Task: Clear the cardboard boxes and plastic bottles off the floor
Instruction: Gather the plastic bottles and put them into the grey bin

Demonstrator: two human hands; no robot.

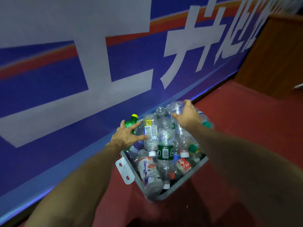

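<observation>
A grey plastic crate (pixel 170 194) stands on the red floor against the wall, piled with several empty plastic bottles. A clear bottle with a white label (pixel 150 130) lies on top, and a green bottle with a yellow cap (pixel 132 121) pokes out at the far left. My left hand (pixel 127 135) is spread over the left side of the pile, fingers straight, touching the green bottle and the clear labelled one. My right hand (pixel 187 114) rests on a large clear bottle (pixel 179 133) at the far right of the pile, fingers bent over it.
A blue, white and red banner (pixel 98 63) covers the wall right behind the crate. A brown wooden cabinet (pixel 275 59) stands at the right. A white latch (pixel 124 169) sticks out of the crate's left side. Red floor (pixel 246 128) stretches to the right.
</observation>
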